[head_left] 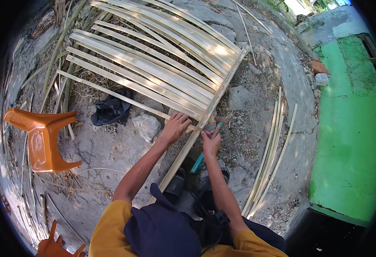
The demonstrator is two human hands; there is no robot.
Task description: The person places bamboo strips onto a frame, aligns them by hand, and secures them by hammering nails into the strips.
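Observation:
My left hand (178, 127) presses with curled fingers on the near end of a narrow bamboo slat (115, 94), where it meets a long bamboo crosspiece (176, 162). Just right of that joint, my right hand (211, 144) is closed round a hammer (198, 163) with a teal handle. The hammer's head points away from me, beside the crosspiece. Whether the right fingertips also pinch something small, such as a nail, cannot be made out. Beyond my hands, several pale bamboo slats (141, 70) lie side by side, their right ends along the crosspiece.
An orange plastic chair (42, 145) lies tipped over on the left, near a black plastic bag (111, 109) and a pale rock (147, 127). Loose bamboo strips (267, 154) lie on the rough ground at right, before a green wall (346, 150). Another orange chair (57, 247) shows at lower left.

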